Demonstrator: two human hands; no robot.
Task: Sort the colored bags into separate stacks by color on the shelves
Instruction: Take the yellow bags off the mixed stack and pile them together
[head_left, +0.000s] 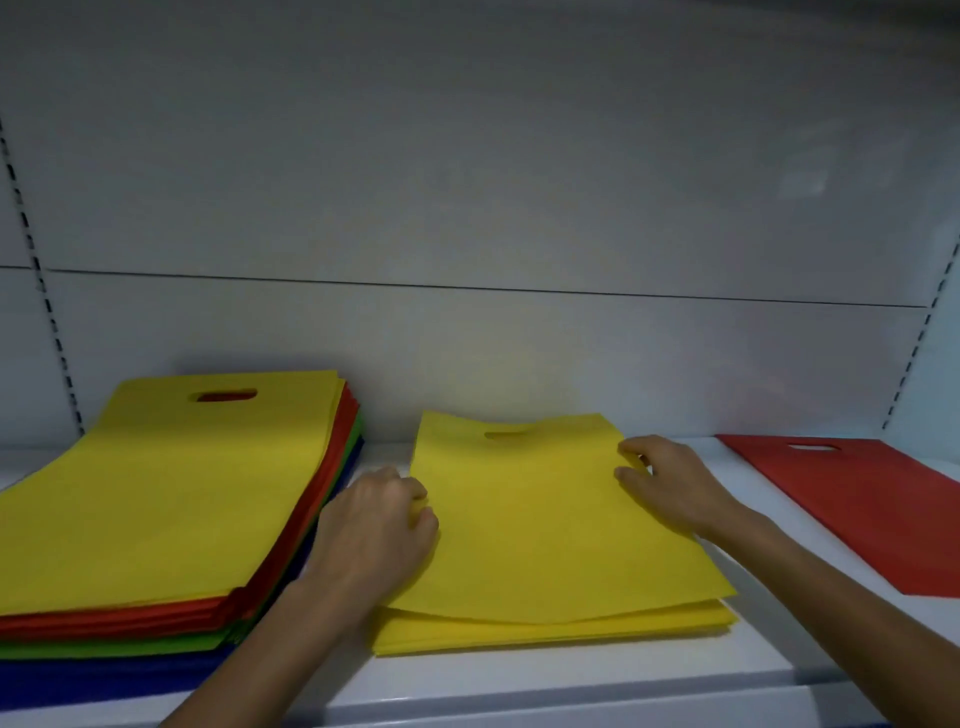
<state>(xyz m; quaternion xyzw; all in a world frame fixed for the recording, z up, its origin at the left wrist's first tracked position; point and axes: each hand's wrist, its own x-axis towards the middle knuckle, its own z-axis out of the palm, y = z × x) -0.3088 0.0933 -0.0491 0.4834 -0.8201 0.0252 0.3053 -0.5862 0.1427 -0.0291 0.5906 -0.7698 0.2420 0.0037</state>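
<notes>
A stack of yellow bags (545, 540) lies in the middle of the white shelf (571, 675). My left hand (376, 525) pinches the left edge of the top yellow bag. My right hand (670, 483) pinches its right edge near the top corner. On the left sits a mixed pile (171, 499) with a yellow bag on top and red, green and blue bags beneath. A single red bag (857, 499) lies flat on the right.
The shelf's white back panel (467, 208) rises behind the bags, with slotted uprights at both sides. The shelf's front edge runs along the bottom of the view. Bare shelf shows between the yellow stack and the red bag.
</notes>
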